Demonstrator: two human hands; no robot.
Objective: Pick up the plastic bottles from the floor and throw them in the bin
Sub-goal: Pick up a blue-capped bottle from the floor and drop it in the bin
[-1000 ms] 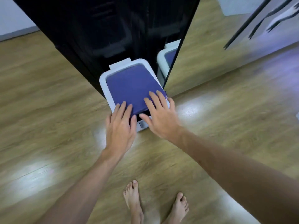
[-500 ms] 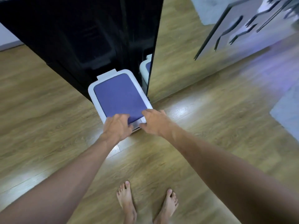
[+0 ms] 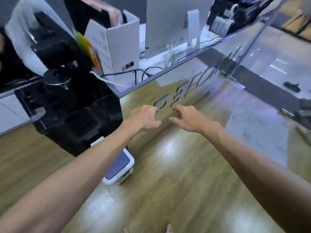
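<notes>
While both hands [image 3: 168, 117] hover empty, bin [image 3: 120, 167] hugs counter [image 3: 168, 91] base.

A mirrored reception worktop [image 3: 193, 68] carries a white monitor [image 3: 165, 26], a grey file box [image 3: 117, 44] and tangled cables [image 3: 144, 73]. A black machine [image 3: 67, 101] stands beside it on the wooden floor [image 3: 168, 182].

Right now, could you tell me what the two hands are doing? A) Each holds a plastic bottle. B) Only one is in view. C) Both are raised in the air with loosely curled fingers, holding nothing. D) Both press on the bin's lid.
C: the left hand and the right hand hang empty in the air in front of the counter, with the shut bin lower down beneath the left forearm.
</notes>
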